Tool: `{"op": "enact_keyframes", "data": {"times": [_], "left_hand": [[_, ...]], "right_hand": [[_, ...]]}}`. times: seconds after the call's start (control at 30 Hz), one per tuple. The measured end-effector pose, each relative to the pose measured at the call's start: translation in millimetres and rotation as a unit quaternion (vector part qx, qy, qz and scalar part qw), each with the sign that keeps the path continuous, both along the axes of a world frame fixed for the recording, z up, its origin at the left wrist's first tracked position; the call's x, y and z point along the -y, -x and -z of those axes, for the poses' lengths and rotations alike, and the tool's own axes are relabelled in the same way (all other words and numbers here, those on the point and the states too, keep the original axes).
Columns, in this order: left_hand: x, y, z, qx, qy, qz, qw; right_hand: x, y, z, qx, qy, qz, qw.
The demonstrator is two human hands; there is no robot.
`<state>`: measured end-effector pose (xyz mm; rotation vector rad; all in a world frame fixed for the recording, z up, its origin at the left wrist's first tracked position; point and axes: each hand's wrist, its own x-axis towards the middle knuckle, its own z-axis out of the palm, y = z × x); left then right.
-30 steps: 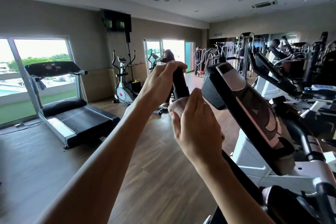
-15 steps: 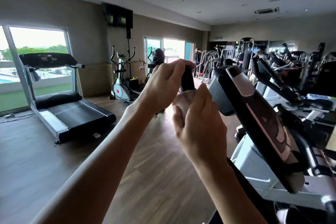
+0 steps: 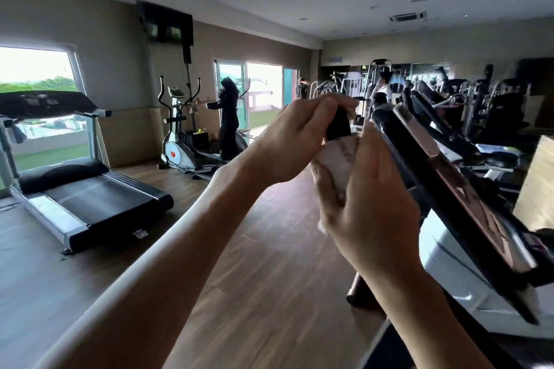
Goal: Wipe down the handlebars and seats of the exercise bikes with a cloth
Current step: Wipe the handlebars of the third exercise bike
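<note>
A black handlebar grip (image 3: 339, 126) of the exercise bike stands upright in front of me. My left hand (image 3: 295, 144) grips its top end, fingers curled over it. Just below, my right hand (image 3: 364, 204) holds a white cloth (image 3: 338, 165) wrapped round the grip, and the palm hides most of the cloth. The bike's black console (image 3: 443, 189) tilts away at the right, above its white body (image 3: 458, 272). The seat is out of view.
A treadmill (image 3: 75, 189) stands at the left by the window. An elliptical trainer (image 3: 180, 141) is at the back wall, with a person in dark clothes (image 3: 229, 117) beside it. More machines crowd the right back. Wooden floor (image 3: 254, 293) spreads between.
My right hand with the cloth has stayed on the grip just under my left hand. My view has swung left and tilted, so the console has shifted rightwards.
</note>
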<state>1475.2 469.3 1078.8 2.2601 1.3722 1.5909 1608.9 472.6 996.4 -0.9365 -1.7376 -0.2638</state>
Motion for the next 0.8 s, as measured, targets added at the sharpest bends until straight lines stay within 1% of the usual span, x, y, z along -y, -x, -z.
{"op": "enact_keyframes", "data": {"times": [0.13, 0.4, 0.53, 0.63, 0.73, 0.8], "left_hand": [[-6.9, 13.9, -2.6, -0.036, -0.005, 0.051, 0.998], [-28.5, 28.1, -7.7, -0.052, -0.031, 0.148, 0.987], [-39.1, 34.4, -8.8, -0.051, -0.061, 0.186, 0.979], [-47.2, 39.9, -10.5, -0.068, -0.079, 0.214, 0.971], [-61.1, 41.1, -9.8, -0.054, -0.104, 0.270, 0.956], [-72.0, 38.8, -6.1, -0.037, -0.105, 0.325, 0.939]], "right_hand": [[8.6, -14.1, 19.9, 0.043, 0.006, 0.041, 0.998], [12.4, -7.3, 15.2, 0.042, -0.002, 0.087, 0.995], [12.6, -4.6, 14.0, 0.037, -0.003, 0.111, 0.993], [17.3, -1.7, 14.9, 0.029, -0.016, 0.129, 0.991], [20.3, 2.3, 16.9, 0.021, -0.020, 0.160, 0.987], [22.4, 4.0, 18.2, 0.020, -0.013, 0.177, 0.984]]}}
